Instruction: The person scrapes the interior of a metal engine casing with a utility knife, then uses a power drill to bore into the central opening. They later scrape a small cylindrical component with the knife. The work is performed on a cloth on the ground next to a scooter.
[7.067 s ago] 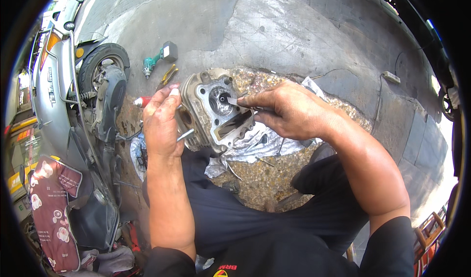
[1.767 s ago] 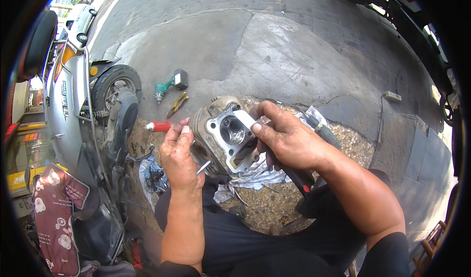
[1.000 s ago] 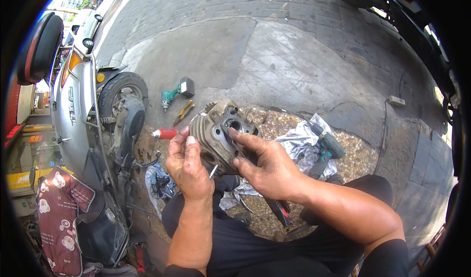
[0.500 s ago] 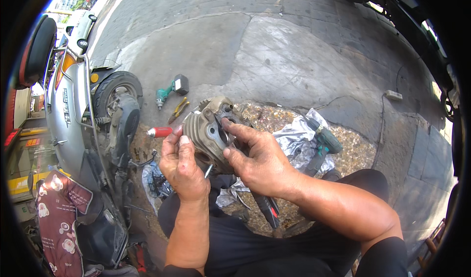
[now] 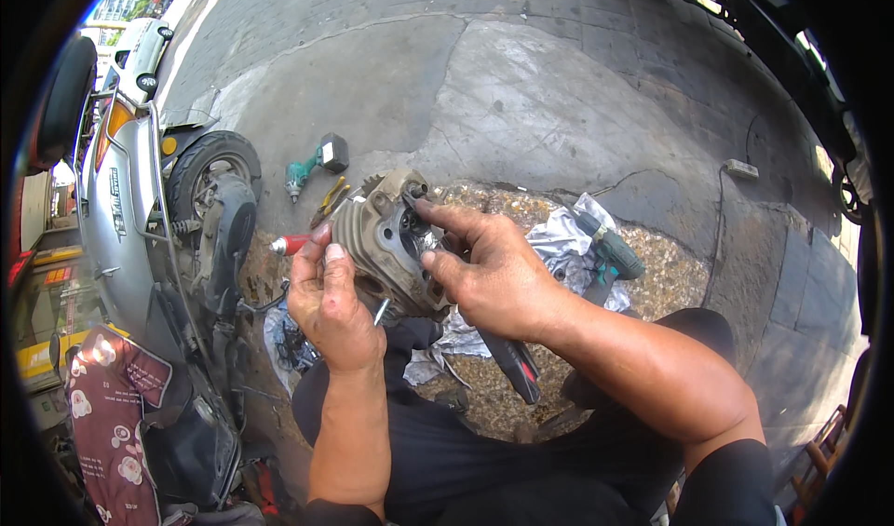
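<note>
A grey finned engine cylinder head (image 5: pixel 363 239) is held up in front of me, over my knees. My left hand (image 5: pixel 337 314) grips its finned left side, thumb and fingers closed against it. A thin metal stud (image 5: pixel 382 312) sticks out low on the part, beside that hand. My right hand (image 5: pixel 503 275) is on the right side, index finger at the upper edge of the dark cavity and thumb at its lower edge. Its other fingers are partly hidden, and I cannot make out whether they hold something small inside.
Beyond the part lie a teal cordless driver (image 5: pixel 317 165), pliers (image 5: pixel 331 198) and a red cylindrical tool (image 5: pixel 291 244). Another cordless drill (image 5: pixel 610 251) rests on a crumpled silvery sheet (image 5: pixel 559 245) at right. A scooter (image 5: pixel 140 191) stands close on the left.
Both hands have shifted slightly left with the cylinder head. It has turned a little, so more of its cavity shows. The whole view has also shifted slightly.
</note>
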Demonstrator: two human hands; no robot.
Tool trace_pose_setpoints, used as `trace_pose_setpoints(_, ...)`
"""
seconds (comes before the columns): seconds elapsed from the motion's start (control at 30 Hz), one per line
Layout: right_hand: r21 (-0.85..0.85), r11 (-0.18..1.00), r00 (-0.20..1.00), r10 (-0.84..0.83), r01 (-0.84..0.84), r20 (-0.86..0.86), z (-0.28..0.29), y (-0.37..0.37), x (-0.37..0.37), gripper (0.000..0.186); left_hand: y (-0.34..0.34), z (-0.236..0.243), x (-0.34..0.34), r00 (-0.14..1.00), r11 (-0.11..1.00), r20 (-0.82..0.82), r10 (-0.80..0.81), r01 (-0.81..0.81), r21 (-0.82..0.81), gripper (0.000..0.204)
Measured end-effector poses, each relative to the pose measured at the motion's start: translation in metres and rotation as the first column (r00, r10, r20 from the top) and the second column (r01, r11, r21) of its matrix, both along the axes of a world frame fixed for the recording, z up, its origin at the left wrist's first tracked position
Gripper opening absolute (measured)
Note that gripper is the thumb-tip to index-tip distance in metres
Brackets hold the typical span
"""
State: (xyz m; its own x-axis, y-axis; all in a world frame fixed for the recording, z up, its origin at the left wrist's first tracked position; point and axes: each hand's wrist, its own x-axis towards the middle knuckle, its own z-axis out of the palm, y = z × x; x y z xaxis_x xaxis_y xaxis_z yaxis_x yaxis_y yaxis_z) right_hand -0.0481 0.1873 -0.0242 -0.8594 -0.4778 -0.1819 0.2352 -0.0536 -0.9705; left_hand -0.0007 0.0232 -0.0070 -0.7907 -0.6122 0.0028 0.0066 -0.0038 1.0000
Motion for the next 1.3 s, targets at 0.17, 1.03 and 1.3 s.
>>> trace_pose_setpoints(0.17, 0.194, 0.981, 0.983, 0.057, -0.022, -0.177, -0.005, 0.023, 0.000, 0.048, -0.012, 0.004, 0.000, 1.000, 0.984, 0.007, 0.005, -0.007, 0.177, 0.027)
trace_pose_setpoints(1.03, 0.388, 0.915, 0.847, 0.292, -0.112, -0.445, -0.006, 0.039, -0.013, 0.047, -0.031, 0.009, -0.001, 0.994, 0.923, 0.083, -0.065, 0.028, 0.383, 0.029)
trace_pose_setpoints(1.3, 0.394, 0.918, 0.811, 0.264, -0.045, -0.521, -0.010, 0.035, -0.016, 0.046, -0.038, 0.005, 0.001, 0.991, 0.905, 0.098, -0.092, 0.042, 0.423, 0.028)
